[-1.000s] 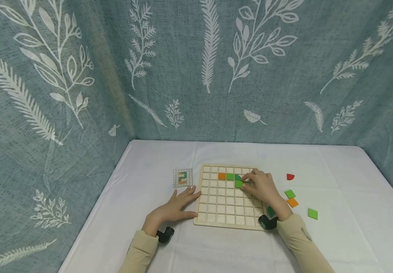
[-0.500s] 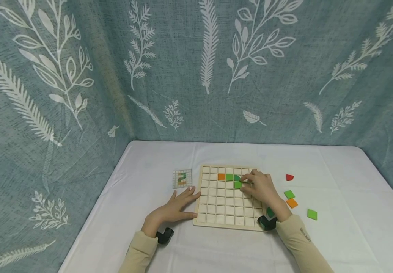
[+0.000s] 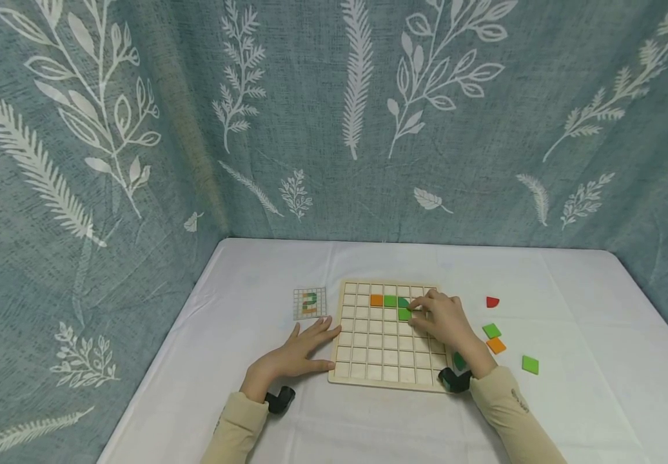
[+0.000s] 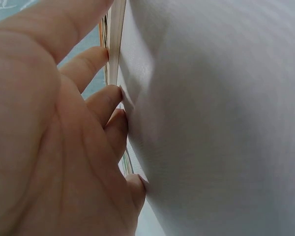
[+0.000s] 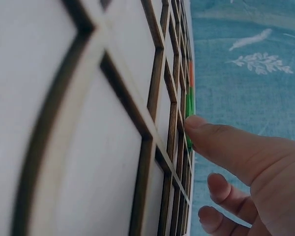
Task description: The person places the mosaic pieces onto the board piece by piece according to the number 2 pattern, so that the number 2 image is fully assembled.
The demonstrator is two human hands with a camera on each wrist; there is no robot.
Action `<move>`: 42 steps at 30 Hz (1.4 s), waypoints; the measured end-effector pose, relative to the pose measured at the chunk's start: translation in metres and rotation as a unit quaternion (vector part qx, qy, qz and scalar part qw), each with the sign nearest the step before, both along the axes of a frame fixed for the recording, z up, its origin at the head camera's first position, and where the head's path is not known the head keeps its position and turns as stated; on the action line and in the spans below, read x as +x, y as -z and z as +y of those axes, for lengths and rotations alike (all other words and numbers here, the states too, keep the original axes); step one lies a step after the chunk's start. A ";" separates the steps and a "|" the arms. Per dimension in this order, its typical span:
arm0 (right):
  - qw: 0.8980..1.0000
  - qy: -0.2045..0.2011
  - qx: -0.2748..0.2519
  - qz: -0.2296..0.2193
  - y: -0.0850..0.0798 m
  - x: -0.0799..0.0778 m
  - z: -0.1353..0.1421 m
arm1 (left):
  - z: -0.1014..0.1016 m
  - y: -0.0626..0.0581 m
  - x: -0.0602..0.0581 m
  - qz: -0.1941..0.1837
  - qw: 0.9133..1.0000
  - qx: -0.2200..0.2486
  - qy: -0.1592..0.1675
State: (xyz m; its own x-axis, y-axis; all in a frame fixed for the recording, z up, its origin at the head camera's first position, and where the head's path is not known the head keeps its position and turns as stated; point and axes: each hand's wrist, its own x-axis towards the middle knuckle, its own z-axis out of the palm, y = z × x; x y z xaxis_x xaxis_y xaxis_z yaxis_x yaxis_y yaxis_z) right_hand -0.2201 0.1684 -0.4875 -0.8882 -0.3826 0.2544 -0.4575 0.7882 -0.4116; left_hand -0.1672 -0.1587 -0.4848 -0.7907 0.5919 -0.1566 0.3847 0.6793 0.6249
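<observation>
A wooden grid board (image 3: 363, 375) lies on the white cloth. In its upper rows sit an orange square tile (image 3: 376, 300), a light green square tile (image 3: 389, 301) and a dark green rounded tile (image 3: 403, 301). Below the dark green one is another light green square tile (image 3: 404, 314). My right hand (image 3: 445, 317) holds this tile at its right side between thumb and index finger; in the right wrist view the thumb (image 5: 221, 142) touches green. My left hand (image 3: 294, 351) lies spread at the board's left edge, fingertips touching the frame (image 4: 116, 44).
A small pattern card (image 3: 309, 303) with a coloured figure 2 lies left of the board. To the right are a red quarter-round tile (image 3: 492, 301), light green tiles (image 3: 530, 365), an orange tile (image 3: 496, 345) and a dark green tile (image 3: 460, 361) partly hidden by the right wrist.
</observation>
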 end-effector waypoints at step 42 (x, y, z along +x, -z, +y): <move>1.000 -0.012 -0.007 -0.022 -0.009 0.008 0.050 | 0.000 0.000 -0.001 0.005 1.000 -0.003 0.002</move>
State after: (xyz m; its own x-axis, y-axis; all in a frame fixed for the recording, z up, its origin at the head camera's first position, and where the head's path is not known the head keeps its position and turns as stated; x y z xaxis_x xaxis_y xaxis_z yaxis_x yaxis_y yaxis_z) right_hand -0.2117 0.2184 -0.4783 -0.8893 -0.4003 0.2211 -0.4573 0.7713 -0.4428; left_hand -0.1679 -0.1591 -0.4846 -0.7897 0.5941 -0.1528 0.3933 0.6815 0.6172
